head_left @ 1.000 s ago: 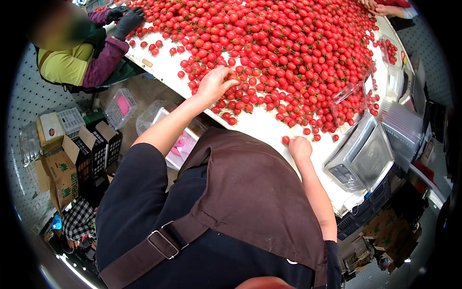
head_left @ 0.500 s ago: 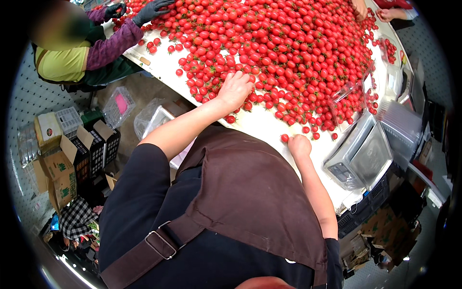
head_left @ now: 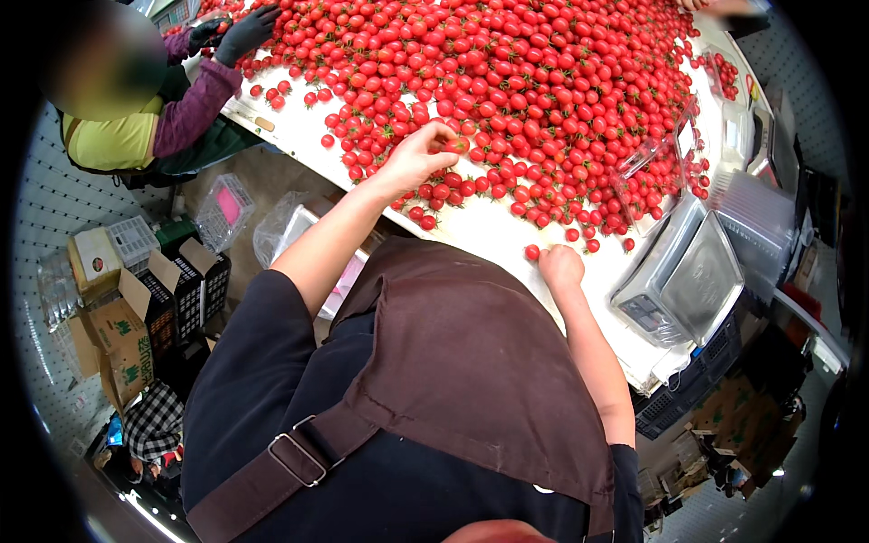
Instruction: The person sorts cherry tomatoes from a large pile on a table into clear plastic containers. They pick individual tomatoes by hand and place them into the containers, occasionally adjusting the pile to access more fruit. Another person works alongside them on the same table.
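A broad heap of red cherry tomatoes (head_left: 507, 81), some with green stems, covers the white table (head_left: 471, 223). My left hand (head_left: 418, 161) is over the heap's near edge, thumb and fingertips closed around a cherry tomato (head_left: 459, 145) with an orange-green patch. Loose tomatoes lie below and beside that hand. My right hand (head_left: 563, 268) is closed in a fist on the table's near side. A single tomato (head_left: 532, 252) sits against or just left of its knuckles; whatever is inside that fist is hidden.
At the right stand a scale (head_left: 665, 276) with a metal plate and stacked clear plastic trays (head_left: 751, 213). A clear clamshell box (head_left: 652, 172) leans into the heap. Across the left corner, a co-worker's gloved hand (head_left: 247, 34) is at the tomatoes. Cardboard boxes (head_left: 122, 339) and crates stand on the floor.
My left hand has risen off the tomatoes and turned, now showing one in its pinch. My right fist stays about where it was. At the upper right, another person's hands have shifted away.
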A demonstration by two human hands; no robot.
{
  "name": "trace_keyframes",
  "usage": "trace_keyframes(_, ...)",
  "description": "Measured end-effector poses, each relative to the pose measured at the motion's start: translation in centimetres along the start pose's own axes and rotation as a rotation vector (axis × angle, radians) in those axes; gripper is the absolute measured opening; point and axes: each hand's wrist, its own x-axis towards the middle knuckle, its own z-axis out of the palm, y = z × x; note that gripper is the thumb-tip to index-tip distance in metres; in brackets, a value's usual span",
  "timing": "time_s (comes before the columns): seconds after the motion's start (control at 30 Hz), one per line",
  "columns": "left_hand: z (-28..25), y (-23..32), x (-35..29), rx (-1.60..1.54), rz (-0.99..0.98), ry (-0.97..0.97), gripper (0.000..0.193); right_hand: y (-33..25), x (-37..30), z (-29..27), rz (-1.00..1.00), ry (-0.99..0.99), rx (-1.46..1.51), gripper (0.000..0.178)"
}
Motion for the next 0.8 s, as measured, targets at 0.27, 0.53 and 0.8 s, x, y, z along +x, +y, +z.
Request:
trace_keyframes(0.27, 2.9, -1.6, -2.4, 0.903, 0.05, -0.092, 0.028, 0.6, -0.1, 0.7, -0.022, 0.048, 0.05, 0.036)
trace_keyframes(0.53, 4.5, -2.9, -0.8, 1.155, 0.062, -0.144, 0.023, 1.1, 0.4, -0.2, -0.086, 0.084, 0.096, 0.033)
trace_keyframes(0.8, -1.6, -1.6, -1.1, -0.073, -0.151, 0.084, 0.041, -9.0, 0.4, -4.3, -0.559, 0.408, 0.385, 0.014)
